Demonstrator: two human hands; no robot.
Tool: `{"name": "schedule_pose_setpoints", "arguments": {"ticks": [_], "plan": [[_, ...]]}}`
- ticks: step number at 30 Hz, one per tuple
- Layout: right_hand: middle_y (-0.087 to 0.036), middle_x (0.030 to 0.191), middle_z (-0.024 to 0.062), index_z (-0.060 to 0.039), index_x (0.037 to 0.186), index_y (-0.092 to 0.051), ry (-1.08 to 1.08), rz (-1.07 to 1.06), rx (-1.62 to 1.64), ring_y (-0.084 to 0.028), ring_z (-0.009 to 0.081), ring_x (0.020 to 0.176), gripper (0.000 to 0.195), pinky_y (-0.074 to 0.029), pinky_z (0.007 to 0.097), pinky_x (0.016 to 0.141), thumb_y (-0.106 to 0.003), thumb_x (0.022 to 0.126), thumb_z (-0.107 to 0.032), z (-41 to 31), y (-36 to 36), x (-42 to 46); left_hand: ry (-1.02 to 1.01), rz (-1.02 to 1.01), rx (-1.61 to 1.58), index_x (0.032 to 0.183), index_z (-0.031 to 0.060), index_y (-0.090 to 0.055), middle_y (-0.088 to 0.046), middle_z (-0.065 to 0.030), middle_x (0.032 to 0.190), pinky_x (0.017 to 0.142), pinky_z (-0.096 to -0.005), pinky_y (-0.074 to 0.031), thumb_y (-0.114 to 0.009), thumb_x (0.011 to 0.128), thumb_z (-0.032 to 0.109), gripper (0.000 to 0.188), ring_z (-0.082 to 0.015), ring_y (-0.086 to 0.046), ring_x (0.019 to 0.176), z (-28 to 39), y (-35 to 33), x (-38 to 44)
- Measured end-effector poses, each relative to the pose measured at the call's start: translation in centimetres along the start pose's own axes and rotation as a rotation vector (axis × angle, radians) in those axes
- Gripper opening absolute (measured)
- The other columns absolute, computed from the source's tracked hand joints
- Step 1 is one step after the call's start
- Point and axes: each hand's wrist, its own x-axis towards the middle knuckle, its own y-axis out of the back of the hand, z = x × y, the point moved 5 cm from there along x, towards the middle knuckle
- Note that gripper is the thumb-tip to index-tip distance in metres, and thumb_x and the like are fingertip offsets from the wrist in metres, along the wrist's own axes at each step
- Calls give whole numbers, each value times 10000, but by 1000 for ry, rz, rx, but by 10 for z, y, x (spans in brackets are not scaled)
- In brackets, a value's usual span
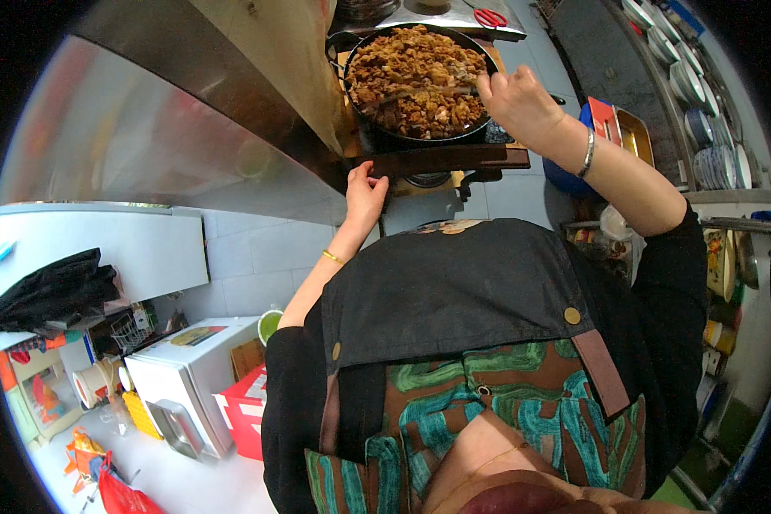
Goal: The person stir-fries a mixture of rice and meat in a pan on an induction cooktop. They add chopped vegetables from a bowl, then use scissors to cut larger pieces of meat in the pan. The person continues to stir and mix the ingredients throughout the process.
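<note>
A wide black pan [417, 136] is filled with browned, chopped pieces of food [411, 77]. At the pan's right rim, my right hand [523, 106] is closed around a long utensil. A blurred, thin streak of it crosses the food, and a dark end shows behind my wrist; its exact kind is unclear. My left hand [366, 193] is at the left end of the dark front ledge [450, 159], below the pan. Its fingers curl loosely at the ledge, thumb apart, with nothing visible in them.
A metal panel [167, 128] rises along the left. Red-handled scissors [490, 18] lie on the metal surface beyond the pan. To the right are a blue container [562, 177], a rectangular metal tray [635, 138] and a rack of stacked plates [713, 167]. A white cabinet [173, 379] stands lower left.
</note>
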Motion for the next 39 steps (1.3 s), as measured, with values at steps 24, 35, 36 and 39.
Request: {"name": "schedule_pose_setpoints", "arguments": {"ticks": [24, 35, 36, 39], "plan": [[-564, 687, 171, 45, 885, -528, -510, -70, 924, -584, 267, 583, 270, -480, 387, 565, -677, 707, -92, 14, -119, -114, -37, -84, 47, 1142, -44, -504, -492, -140, 1067, 668, -286, -478, -610, 785, 95, 397, -176, -566, 743, 19, -9, -2], [-494, 598, 17, 5, 739, -530, -951, -362, 1955, -454, 93, 442, 238, -354, 231, 413, -549, 843, -208, 35, -94, -126, -21, -114, 31, 1139, -35, -515, -520, -132, 1025, 664, -278, -474, -605, 785, 88, 385, -171, -559, 735, 6, -18, -16], [-487, 598, 9, -4, 739, -526, -927, -380, 1938, -443, 86, 442, 223, -339, 230, 408, -552, 844, -200, 36, -94, -125, -14, -130, 24, 1133, -33, -520, -530, -129, 1007, 663, -277, -472, -605, 785, 88, 378, -170, -557, 730, 7, -18, -16], [-488, 604, 8, -17, 737, -525, -857, -413, 1953, -441, 82, 444, 207, -329, 229, 404, -562, 836, -195, 32, -106, -139, 37, -301, -18, 1126, -34, -528, -578, -89, 949, 711, -264, -457, -595, 817, 131, 357, -137, -548, 803, 11, -29, -21]]}}
